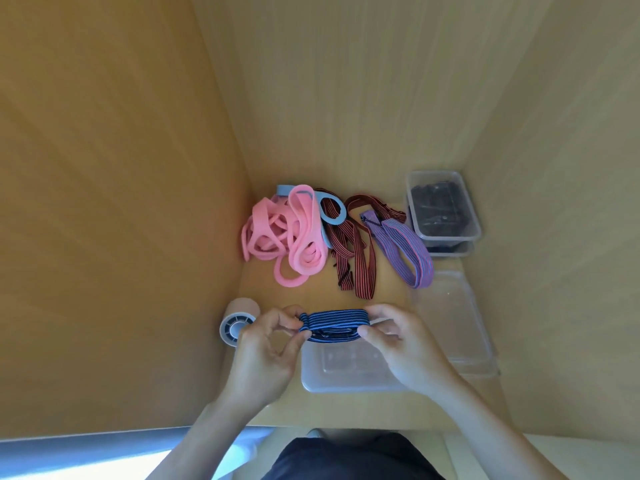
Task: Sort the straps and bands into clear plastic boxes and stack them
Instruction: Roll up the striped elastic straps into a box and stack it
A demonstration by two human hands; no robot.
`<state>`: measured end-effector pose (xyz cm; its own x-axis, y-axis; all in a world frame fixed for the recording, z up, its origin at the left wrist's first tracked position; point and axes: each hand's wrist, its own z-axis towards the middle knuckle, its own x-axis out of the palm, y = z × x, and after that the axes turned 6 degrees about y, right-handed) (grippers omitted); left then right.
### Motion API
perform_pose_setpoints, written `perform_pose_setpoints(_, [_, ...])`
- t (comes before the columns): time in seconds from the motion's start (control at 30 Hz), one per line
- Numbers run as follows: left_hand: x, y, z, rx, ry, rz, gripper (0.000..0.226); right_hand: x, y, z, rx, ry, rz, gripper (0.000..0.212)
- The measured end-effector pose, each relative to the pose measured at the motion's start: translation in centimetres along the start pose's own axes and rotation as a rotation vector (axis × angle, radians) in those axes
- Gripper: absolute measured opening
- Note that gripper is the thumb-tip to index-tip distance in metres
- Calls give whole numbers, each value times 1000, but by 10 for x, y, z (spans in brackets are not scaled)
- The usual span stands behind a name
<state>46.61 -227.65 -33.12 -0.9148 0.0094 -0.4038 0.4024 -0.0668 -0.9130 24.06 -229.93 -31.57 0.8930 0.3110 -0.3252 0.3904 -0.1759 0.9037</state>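
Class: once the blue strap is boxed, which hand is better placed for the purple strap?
Probably the right hand: both pinch the blue strap, but the purple strap lies beyond the right; the left hand would cross over.

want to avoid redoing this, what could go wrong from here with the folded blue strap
The blue striped strap is folded and pinched at its ends by the left hand and right hand. Let go, it may spring open and hang over the rim of the clear box below. The red striped straps lie heaped against the pink bands, so pulling one could drag others along.
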Motion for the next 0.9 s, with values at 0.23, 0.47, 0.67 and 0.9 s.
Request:
perform_pose_setpoints(0.23, [2, 8, 6, 184, 128, 291, 19, 4, -16, 2, -123, -56, -548, 28])
perform_pose_setpoints(0.47, [9, 11, 11, 314, 178, 517, 31, 15, -25, 10, -34, -3, -742, 35])
perform_pose_setpoints(0.67, [15, 11, 9, 307, 122, 632, 31, 19, -30, 10, 18, -3, -753, 30])
perform_pose_setpoints(0.9, [23, 8, 9, 251, 129, 714, 28, 23, -28, 8, 13, -55, -721, 30])
